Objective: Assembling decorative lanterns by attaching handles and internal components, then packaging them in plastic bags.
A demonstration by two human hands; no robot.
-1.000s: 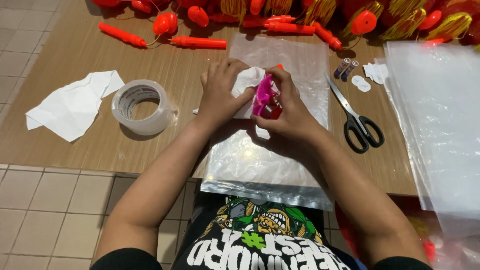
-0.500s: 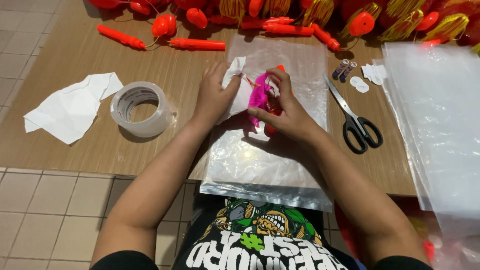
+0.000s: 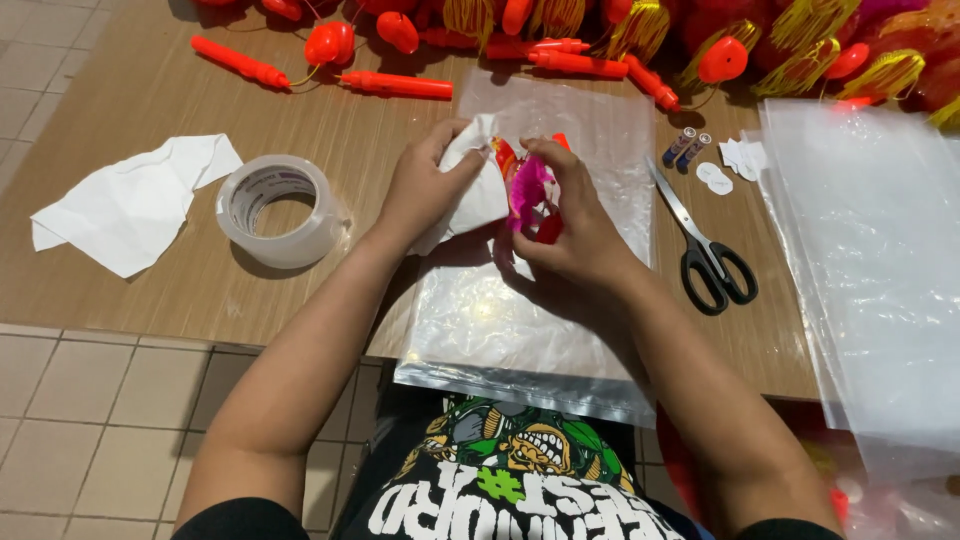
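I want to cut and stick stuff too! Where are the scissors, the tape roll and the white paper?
scissors (image 3: 718, 268): head view, on the black handles.
tape roll (image 3: 276, 211): head view, on its clear outer rim.
white paper (image 3: 130, 203): head view, middle of the crumpled sheet.

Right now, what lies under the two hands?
A clear plastic bag flat on the wooden table, overhanging its edge. The hands and their white paper cover its middle.

Home craft-packing spot: low wooden table (image 3: 150, 90) on tiled floor (image 3: 90, 400), heaped red lanterns (image 3: 720, 40).

Tape roll (image 3: 279, 210) left of scissors (image 3: 705, 245)
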